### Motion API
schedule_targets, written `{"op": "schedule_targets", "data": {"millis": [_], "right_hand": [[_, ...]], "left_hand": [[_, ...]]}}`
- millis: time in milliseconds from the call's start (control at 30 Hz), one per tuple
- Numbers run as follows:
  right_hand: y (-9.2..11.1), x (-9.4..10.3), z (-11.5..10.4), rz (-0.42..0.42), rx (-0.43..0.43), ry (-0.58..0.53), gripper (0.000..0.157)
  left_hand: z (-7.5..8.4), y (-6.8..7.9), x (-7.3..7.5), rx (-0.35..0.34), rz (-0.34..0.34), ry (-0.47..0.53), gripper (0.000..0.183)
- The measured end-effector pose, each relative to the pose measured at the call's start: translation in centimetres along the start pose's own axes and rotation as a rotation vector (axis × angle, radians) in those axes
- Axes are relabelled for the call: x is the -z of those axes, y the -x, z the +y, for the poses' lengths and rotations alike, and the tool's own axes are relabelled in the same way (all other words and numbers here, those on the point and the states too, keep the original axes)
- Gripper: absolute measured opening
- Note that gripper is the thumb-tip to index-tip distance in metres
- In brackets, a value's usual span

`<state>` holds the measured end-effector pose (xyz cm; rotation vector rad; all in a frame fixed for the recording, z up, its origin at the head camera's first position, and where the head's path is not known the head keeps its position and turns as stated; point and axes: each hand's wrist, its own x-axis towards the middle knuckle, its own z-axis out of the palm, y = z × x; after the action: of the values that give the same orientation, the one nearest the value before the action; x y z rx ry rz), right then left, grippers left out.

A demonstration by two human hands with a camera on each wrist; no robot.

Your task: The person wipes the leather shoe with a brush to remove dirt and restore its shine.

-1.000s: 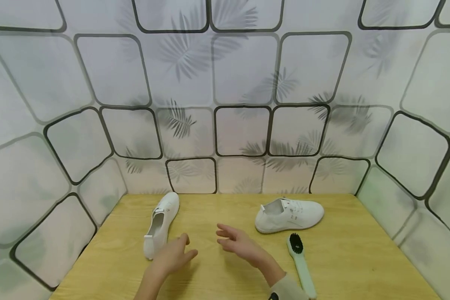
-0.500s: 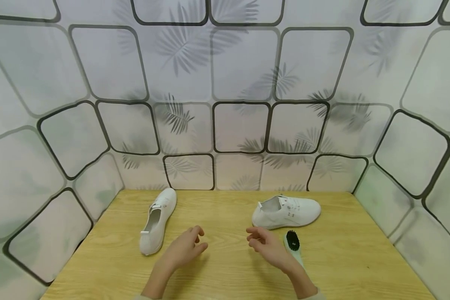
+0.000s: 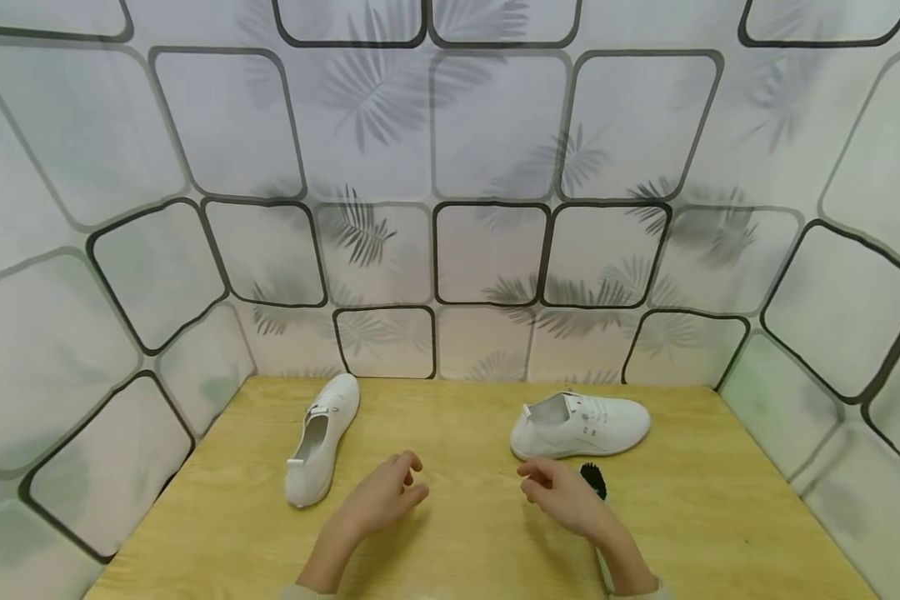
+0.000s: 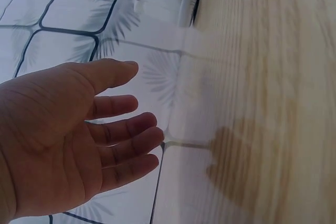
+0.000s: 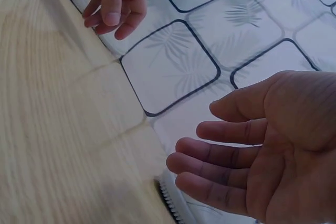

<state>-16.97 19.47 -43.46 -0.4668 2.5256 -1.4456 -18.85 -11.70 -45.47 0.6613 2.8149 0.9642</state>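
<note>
Two white lace-up shoes rest on the wooden table. The left shoe (image 3: pixel 321 442) points toward the back wall, while the right shoe (image 3: pixel 596 427) lies with its toe to the right. My left hand (image 3: pixel 381 500) hovers beside the left shoe's heel, fingers loosely bent, holding nothing; its palm faces the left wrist camera. Between the right shoe and the table's front, my right hand (image 3: pixel 566 500) hangs above the table, relaxed and bare. A pale green brush (image 3: pixel 594 481) with black bristles lies under it; the hand and forearm hide much of its handle.
The wooden table (image 3: pixel 450 542) ends against a patterned back wall (image 3: pixel 487 258), with grey rounded squares and leaf prints. Similar side walls (image 3: pixel 217 367) enclose it left and right.
Both hands have moved right; the right hand has come over the brush, covering more of its handle. Shoes and brush stay in place; the head view has shifted slightly.
</note>
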Motion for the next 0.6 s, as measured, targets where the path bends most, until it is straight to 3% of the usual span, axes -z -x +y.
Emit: {"op": "schedule_targets", "data": {"millis": [433, 600], "right_hand": [[1.7, 2.8, 0.8, 0.075, -0.053, 0.238, 0.011], [2.1, 2.9, 0.3, 0.125, -0.119, 0.343, 0.017]], "left_hand": [[2.6, -4.6, -2.2, -0.085, 0.008, 0.015, 0.039], [3.3, -7.0, -3.0, -0.076, 0.026, 0.042, 0.049]]}}
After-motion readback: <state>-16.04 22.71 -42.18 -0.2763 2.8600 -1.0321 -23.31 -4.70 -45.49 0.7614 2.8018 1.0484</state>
